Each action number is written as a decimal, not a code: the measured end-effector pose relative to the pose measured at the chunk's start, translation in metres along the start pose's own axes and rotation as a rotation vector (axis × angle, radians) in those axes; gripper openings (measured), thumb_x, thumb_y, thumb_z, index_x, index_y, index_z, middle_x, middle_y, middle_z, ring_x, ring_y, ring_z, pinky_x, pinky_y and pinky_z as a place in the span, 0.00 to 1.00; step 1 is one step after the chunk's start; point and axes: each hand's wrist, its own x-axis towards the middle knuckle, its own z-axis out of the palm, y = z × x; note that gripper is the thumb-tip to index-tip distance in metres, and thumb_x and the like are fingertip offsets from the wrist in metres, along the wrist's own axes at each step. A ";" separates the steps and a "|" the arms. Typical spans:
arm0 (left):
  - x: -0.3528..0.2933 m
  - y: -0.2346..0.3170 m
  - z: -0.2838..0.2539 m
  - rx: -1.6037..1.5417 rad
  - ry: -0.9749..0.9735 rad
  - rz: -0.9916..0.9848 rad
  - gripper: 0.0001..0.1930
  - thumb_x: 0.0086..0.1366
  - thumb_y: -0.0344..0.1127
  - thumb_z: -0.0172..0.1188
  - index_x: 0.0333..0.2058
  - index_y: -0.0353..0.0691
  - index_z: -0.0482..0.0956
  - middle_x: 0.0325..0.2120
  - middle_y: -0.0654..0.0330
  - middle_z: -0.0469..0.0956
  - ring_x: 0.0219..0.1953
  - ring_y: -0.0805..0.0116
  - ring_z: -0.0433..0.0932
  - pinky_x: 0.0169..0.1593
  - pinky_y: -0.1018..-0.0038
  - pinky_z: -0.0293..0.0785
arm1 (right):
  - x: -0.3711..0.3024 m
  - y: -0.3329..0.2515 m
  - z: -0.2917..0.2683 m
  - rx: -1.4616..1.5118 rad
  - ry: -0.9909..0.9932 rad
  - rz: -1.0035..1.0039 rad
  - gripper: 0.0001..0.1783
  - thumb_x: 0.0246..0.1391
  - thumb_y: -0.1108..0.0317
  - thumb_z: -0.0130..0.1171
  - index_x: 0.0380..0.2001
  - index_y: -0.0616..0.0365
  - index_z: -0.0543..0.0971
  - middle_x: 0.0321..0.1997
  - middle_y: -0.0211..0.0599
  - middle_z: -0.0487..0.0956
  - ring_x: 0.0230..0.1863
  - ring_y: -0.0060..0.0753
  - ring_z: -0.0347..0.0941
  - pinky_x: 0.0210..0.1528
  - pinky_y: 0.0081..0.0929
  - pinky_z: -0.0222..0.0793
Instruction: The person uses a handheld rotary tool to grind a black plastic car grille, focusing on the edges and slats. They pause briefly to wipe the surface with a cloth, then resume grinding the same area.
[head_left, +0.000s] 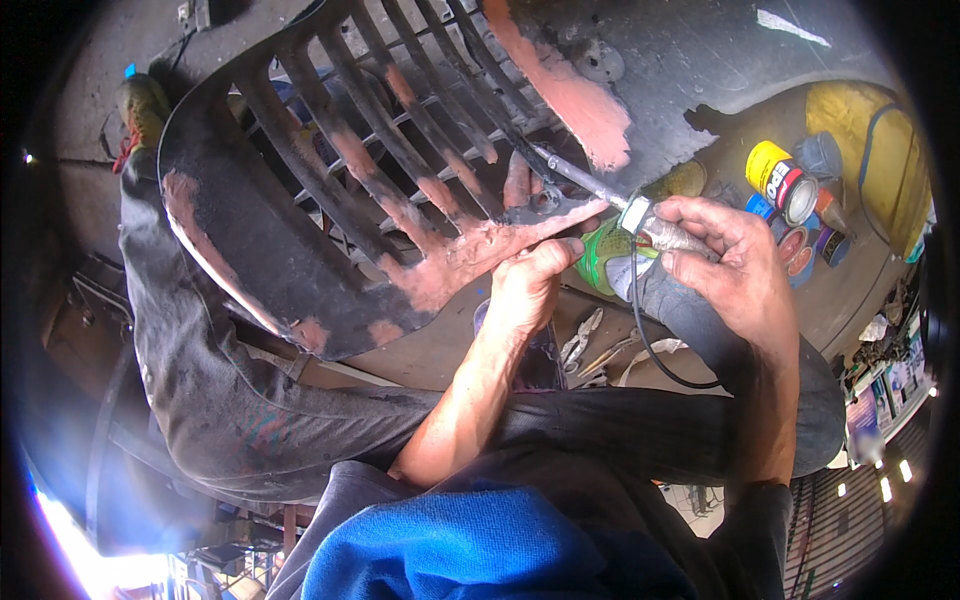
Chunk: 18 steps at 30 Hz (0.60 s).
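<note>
A dark car grille [440,262] with several slanted bars lies across my lap, patched with pink filler along its lower corner and some bars. My left hand [528,283] is closed on its lower right edge, thumb on top. In my right hand [725,265] is a corded tool like a soldering iron [590,182], with a long metal shaft, a pale collar and a grey handle. The shaft points up and left, its tip by the grille's corner bars; whether it touches them I cannot tell. Its black cord [655,350] loops down below my hand.
Right of my hands, a yellow can [782,180] stands among several smaller containers [795,248]. Beyond lies a large grey panel [690,60] with pink filler. A yellow bag-like thing [850,150] is at far right. Pliers-like tools [583,338] lie between my legs.
</note>
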 end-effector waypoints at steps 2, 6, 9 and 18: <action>-0.001 0.004 0.002 0.012 -0.008 -0.024 0.56 0.53 0.28 0.65 0.75 0.39 0.39 0.68 0.47 0.62 0.67 0.48 0.67 0.73 0.52 0.57 | -0.001 0.001 0.000 -0.001 0.004 -0.020 0.21 0.51 0.82 0.63 0.50 0.71 0.80 0.43 0.38 0.84 0.45 0.21 0.78 0.50 0.23 0.74; 0.000 0.006 0.006 0.024 -0.020 0.015 0.56 0.53 0.28 0.66 0.75 0.38 0.38 0.69 0.47 0.62 0.68 0.49 0.67 0.74 0.52 0.55 | -0.003 0.000 -0.006 0.017 -0.034 -0.008 0.21 0.50 0.83 0.62 0.50 0.71 0.80 0.44 0.38 0.84 0.47 0.21 0.79 0.52 0.23 0.74; 0.002 -0.003 -0.003 0.032 -0.007 0.049 0.56 0.53 0.28 0.66 0.75 0.37 0.39 0.69 0.47 0.61 0.68 0.49 0.67 0.74 0.52 0.55 | -0.006 0.002 -0.007 0.031 -0.032 -0.020 0.20 0.51 0.83 0.62 0.50 0.71 0.80 0.45 0.38 0.84 0.47 0.21 0.79 0.53 0.23 0.73; 0.001 0.002 0.004 -0.004 -0.004 0.024 0.50 0.52 0.23 0.58 0.74 0.34 0.45 0.62 0.50 0.71 0.62 0.57 0.72 0.68 0.63 0.63 | -0.004 -0.002 -0.001 0.018 -0.017 0.035 0.21 0.52 0.83 0.62 0.52 0.71 0.79 0.47 0.38 0.84 0.48 0.22 0.78 0.51 0.23 0.74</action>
